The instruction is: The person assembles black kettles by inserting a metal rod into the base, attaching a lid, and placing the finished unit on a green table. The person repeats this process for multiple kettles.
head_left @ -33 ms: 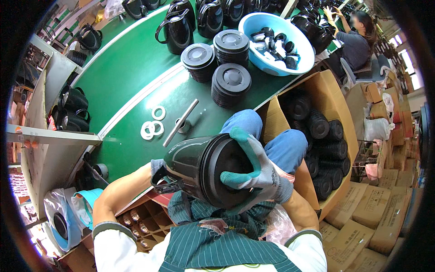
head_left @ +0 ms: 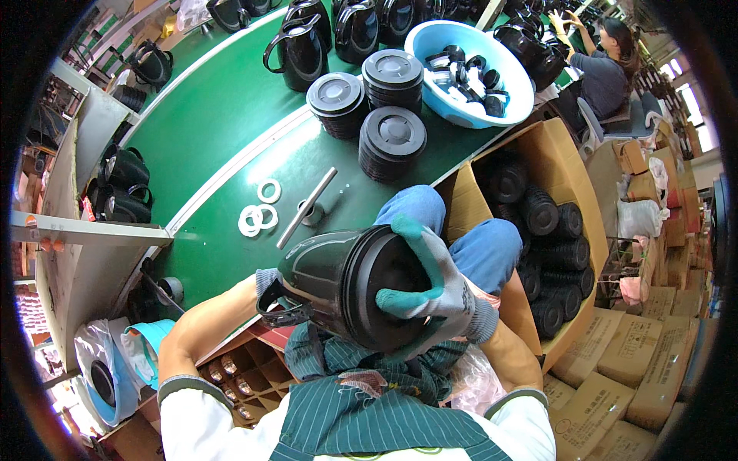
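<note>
A glossy black jug [head_left: 314, 263] lies tilted over my lap, with its handle [head_left: 286, 307] toward the lower left. Its right end has a round, matte black base [head_left: 382, 265]. My right hand [head_left: 446, 296], in a grey and green glove, grips this end with thumb and fingers bent across it. Of my left hand [head_left: 267, 281] only the glove cuff shows beside the handle; the jug hides its fingers. Just beyond the jug, a metal rod [head_left: 307, 207] slants over a small metal cylinder [head_left: 313, 216]. Several white rings [head_left: 267, 190] lie to its left.
Stacks of black round discs [head_left: 392, 138] stand on the green table [head_left: 231, 146], near a blue basin [head_left: 523, 84] of small black and white parts. A carton [head_left: 573, 165] at right holds more stacked discs. Black jugs [head_left: 301, 58] line the back; a co-worker [head_left: 603, 81] sits far right.
</note>
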Motion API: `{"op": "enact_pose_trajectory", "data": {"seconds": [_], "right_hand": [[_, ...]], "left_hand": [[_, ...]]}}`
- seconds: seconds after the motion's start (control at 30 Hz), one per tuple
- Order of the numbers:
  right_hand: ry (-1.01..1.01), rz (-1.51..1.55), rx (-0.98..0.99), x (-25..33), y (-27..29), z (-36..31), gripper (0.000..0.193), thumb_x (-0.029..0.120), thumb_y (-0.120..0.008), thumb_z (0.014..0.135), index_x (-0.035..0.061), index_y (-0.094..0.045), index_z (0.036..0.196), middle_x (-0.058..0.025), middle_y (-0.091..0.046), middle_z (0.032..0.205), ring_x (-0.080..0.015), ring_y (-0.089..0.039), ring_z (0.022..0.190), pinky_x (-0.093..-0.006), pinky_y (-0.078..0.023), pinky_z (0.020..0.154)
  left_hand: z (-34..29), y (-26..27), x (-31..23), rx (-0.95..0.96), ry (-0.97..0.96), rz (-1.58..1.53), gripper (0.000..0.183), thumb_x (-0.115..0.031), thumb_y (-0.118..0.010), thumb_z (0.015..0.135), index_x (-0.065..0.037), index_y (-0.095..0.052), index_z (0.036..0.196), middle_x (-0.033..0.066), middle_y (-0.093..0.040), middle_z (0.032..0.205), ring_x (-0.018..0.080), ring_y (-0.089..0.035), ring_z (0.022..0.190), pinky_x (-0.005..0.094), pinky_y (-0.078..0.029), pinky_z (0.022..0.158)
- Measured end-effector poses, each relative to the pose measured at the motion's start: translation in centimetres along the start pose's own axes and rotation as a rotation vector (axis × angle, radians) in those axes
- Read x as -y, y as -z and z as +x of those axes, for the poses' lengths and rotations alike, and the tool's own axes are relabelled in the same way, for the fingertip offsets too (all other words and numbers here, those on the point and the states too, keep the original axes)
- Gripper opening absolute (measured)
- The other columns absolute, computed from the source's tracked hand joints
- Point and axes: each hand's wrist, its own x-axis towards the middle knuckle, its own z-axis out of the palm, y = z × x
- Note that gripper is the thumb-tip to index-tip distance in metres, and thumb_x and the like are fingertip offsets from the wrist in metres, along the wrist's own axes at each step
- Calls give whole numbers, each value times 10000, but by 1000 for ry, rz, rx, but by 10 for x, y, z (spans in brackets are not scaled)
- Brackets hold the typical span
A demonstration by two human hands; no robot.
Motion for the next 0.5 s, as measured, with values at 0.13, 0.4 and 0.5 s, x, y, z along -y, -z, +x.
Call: {"op": "enact_pose_trajectory", "data": {"seconds": [0.13,0.4,0.5], "right_hand": [[-208,79,-196,1,-12,-12,942,515,-938,659,239,-576,1484,-262,-261,1632,-502,-374,1454,-559,-343,1193],[-1015,817,-438,-22,-60,-77,1090,691,-611,924,50,-120,1656,-169,-283,1685,-388,-340,1518,-478,-304,1223],[-768,172,-218,-15,-42,-73,1157,765,-584,891,66,-88,1669,-230,-219,1694,-440,-284,1536,-517,-268,1231]], "left_hand": [[-8,4,9,-180,-5,115,357,-129,-668,929,-11,-664,1266,181,-731,1217,303,-731,1073,415,-598,912],[1,59,-12,-330,-276,550,222,-116,-707,876,-37,-745,1080,169,-783,1040,288,-780,933,368,-614,837],[-27,51,28,-338,156,173,383,-110,-820,819,44,-684,1142,178,-752,1114,251,-738,1008,387,-588,925]]}}
